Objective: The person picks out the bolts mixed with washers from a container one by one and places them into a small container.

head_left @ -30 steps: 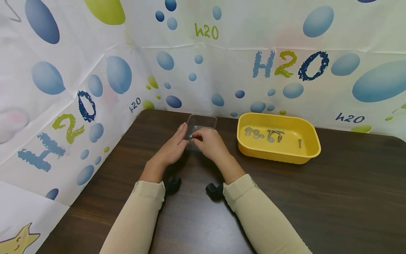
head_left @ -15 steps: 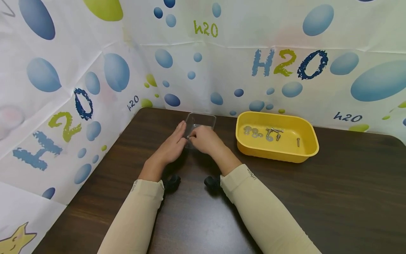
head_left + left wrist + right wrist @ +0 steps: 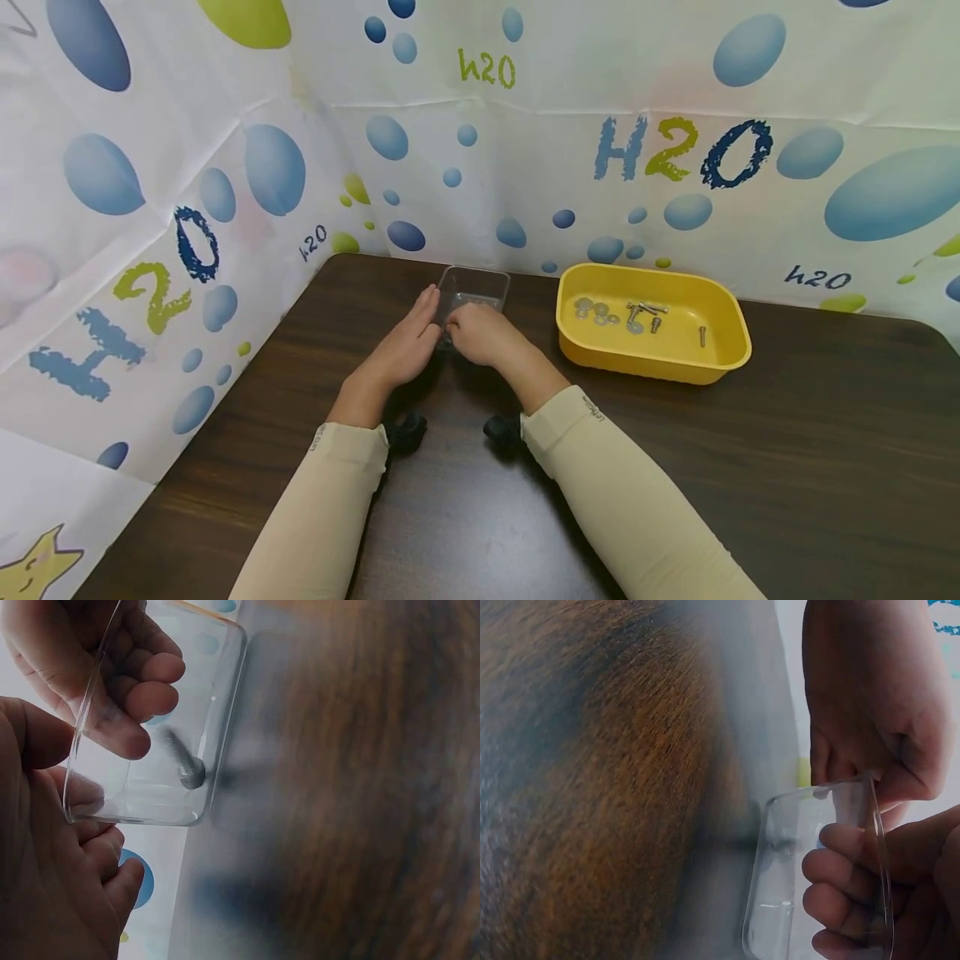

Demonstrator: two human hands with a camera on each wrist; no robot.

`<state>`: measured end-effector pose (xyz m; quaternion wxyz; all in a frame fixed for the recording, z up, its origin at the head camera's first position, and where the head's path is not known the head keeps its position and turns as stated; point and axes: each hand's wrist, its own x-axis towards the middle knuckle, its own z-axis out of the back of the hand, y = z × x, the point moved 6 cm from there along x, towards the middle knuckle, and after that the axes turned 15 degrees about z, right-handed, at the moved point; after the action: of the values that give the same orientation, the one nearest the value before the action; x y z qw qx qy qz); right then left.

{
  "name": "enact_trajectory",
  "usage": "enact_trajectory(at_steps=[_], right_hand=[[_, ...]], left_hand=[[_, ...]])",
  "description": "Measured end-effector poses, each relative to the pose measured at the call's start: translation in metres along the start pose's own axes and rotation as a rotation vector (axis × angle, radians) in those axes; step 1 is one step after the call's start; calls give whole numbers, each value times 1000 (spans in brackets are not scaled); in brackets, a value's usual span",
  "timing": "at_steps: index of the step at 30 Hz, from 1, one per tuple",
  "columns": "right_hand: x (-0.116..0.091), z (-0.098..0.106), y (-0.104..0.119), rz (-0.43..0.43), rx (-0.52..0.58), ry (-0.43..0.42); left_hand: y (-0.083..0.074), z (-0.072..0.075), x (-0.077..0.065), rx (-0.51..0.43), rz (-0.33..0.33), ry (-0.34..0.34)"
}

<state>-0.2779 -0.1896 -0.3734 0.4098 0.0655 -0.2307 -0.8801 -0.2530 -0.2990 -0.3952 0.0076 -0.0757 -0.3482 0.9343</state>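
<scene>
A clear plastic box (image 3: 474,283) stands at the back left of the table. My left hand (image 3: 401,342) lies along its left side, fingers straight and close together. My right hand (image 3: 483,333) reaches over the near rim, and its loosely curled fingers (image 3: 832,900) are inside the box in the right wrist view. A grey metal screw (image 3: 184,761), slightly blurred, is inside the box, leaning with its head by the floor. It is apart from my right fingertips in the left wrist view. From the head view, my right hand hides it.
To the right stands a yellow tray (image 3: 652,367) with several metal screws (image 3: 647,312) and washers (image 3: 600,312) in it. A printed white sheet (image 3: 525,150) rises behind the table (image 3: 465,517) and along its left side.
My right hand has moved down slightly into the box and let go of the small metal screw it pinched near the left fingers. The left hand has hardly moved.
</scene>
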Motion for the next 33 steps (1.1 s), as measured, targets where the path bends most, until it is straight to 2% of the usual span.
enact_trajectory(at_steps=[10,18,22,27,33], right_hand=[[-8,5,-2,-12,16,-33],[-14,13,1,53,34,-121],[-22,22,3,74,67,-164],[-35,36,1,48,101,-205],[-50,55,-4,41,85,-272]], left_hand=[[-6,-3,2,16,-19,-4],[-10,0,-1,47,4,-35],[-9,0,-1,61,29,-53],[-7,0,1,69,34,-79],[-5,2,2,77,46,-107]])
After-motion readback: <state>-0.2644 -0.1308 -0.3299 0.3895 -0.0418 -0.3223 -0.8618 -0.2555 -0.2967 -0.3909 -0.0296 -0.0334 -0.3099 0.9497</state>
